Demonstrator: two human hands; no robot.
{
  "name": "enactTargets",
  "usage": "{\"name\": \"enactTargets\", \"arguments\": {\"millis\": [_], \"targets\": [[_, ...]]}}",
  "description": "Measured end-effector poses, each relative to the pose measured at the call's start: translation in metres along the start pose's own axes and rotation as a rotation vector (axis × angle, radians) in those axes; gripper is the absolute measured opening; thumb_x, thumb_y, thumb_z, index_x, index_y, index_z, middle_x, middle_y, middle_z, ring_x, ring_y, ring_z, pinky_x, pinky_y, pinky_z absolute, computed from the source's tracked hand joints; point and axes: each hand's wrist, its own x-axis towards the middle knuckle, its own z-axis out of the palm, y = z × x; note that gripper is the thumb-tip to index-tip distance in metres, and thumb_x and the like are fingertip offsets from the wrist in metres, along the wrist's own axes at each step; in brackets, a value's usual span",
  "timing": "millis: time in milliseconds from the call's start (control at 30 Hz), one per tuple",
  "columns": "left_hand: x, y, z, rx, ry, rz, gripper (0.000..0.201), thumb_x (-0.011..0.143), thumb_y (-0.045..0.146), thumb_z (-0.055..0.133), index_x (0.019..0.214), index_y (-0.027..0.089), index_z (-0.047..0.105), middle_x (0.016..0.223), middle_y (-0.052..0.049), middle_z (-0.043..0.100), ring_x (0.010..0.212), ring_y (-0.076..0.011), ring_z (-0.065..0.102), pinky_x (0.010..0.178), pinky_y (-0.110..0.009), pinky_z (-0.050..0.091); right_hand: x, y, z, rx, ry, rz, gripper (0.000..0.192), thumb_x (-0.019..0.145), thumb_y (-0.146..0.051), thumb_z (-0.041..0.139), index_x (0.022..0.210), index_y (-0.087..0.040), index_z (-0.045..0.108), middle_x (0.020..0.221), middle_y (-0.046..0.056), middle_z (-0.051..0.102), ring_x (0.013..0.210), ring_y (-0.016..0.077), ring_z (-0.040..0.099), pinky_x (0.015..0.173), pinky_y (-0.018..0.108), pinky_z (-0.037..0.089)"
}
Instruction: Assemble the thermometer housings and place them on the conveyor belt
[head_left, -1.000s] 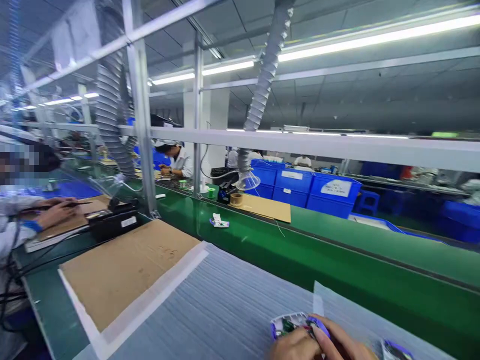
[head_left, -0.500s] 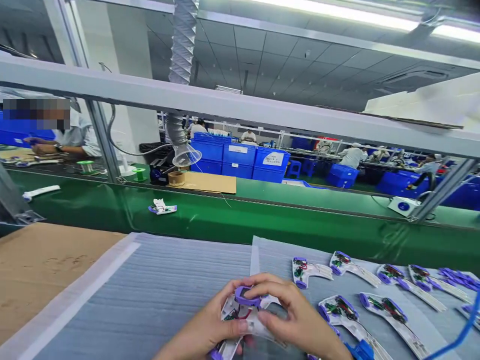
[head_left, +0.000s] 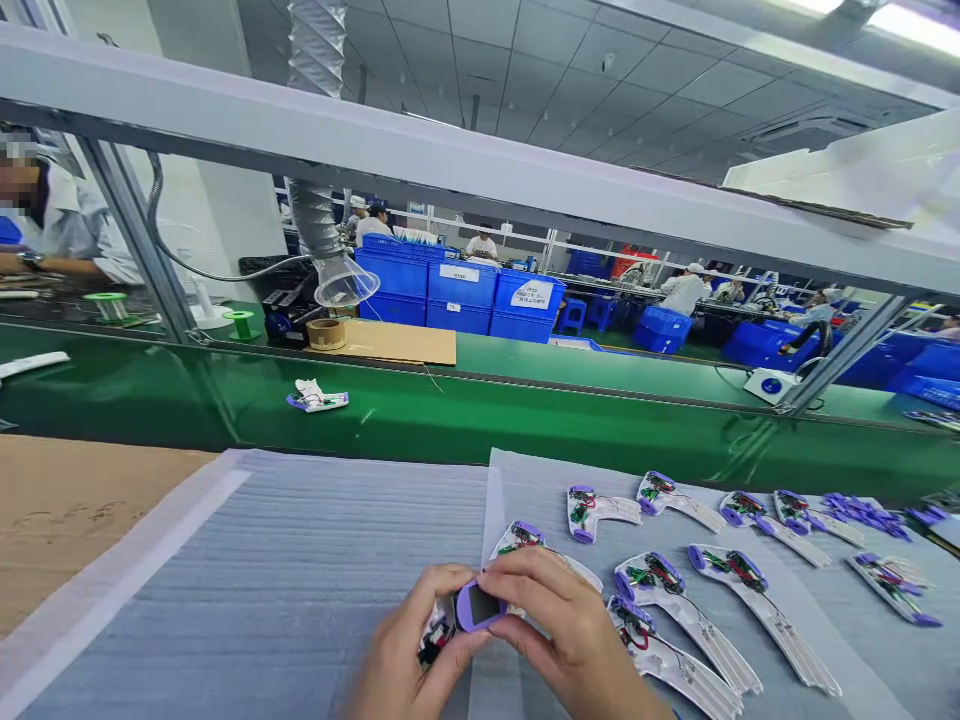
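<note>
The purple, rounded plastic part with a dark window (head_left: 480, 606) lies between both hands: the left hand (head_left: 411, 640) holds its left side, the right hand (head_left: 559, 625) pinches its right edge.

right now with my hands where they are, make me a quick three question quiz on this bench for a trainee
1. What is held between the left hand and the right hand?
A) a blue stool
B) a purple-ended part
C) a wire spool

2. True or false: in the picture, the tape roll is left of the stacked blue bins.

3. Fill in: beyond the pale sheet, a small purple-and-white piece lies on a ____ surface.

Key: 1 B; 2 true; 3 green.
</note>
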Motion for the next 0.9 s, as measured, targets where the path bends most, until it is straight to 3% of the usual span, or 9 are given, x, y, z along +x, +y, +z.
{"name": "enactTargets", "arguments": {"millis": [200,400,567,800,900], "targets": [[-0.001,0.004,0.003,-0.089,0.002,-0.03,0.016,0.077,0.032,0.063,0.093,0.028,0.065,0.092,0.002,0.068,0.082,-0.0181,0.063,0.08,-0.024,0.049,-0.005,0.001,0.002,-0.047,0.099,-0.081,0.015,0.089,-0.02,0.056,0.101,-0.017,0.065,0.096,0.009,0.066,0.088,0.0174,0.063,0.079,0.026,0.053],[-0.002,0.005,0.004,-0.085,0.01,-0.047,0.017,0.075,0.031,0.064,0.092,0.029,0.065,0.092,0.001,0.068,0.08,-0.0192,0.062,0.078,-0.026,0.051,-0.005,0.0,0.0,-0.009,0.056,-0.015,0.022,0.089,-0.021,0.057,0.11,-0.016,0.062,0.096,0.01,0.066,0.089,0.0174,0.062,0.079,0.026,0.052],[-0.001,0.004,0.004,-0.112,-0.01,-0.061,0.017,0.076,0.031,0.064,0.093,0.029,0.065,0.093,0.002,0.068,0.075,-0.0172,0.062,0.08,-0.026,0.05,-0.009,0.003,0.0,-0.004,0.066,-0.046,0.015,0.09,-0.021,0.057,0.102,-0.019,0.065,0.1,0.008,0.066,0.091,0.0166,0.062,0.081,0.025,0.05],[-0.003,0.007,0.007,-0.096,0.014,-0.003,0.02,0.073,0.025,0.065,0.092,0.03,0.065,0.096,0.004,0.069,0.093,-0.0175,0.062,0.081,-0.02,0.046,0.002,-0.002,-0.005,0.259,0.044,0.239,0.002,0.088,-0.02,0.059,0.089,-0.021,0.059,0.089,0.002,0.066,0.085,0.014,0.061,0.076,0.025,0.047],[-0.003,0.006,0.005,-0.054,-0.007,0.024,0.021,0.074,0.025,0.065,0.094,0.03,0.065,0.097,0.003,0.069,0.094,-0.0176,0.063,0.078,-0.019,0.046,0.009,-0.005,-0.007,0.27,-0.023,0.287,0.008,0.09,-0.02,0.056,0.081,-0.02,0.057,0.083,0.001,0.061,0.08,0.0143,0.058,0.072,0.026,0.045]]}}
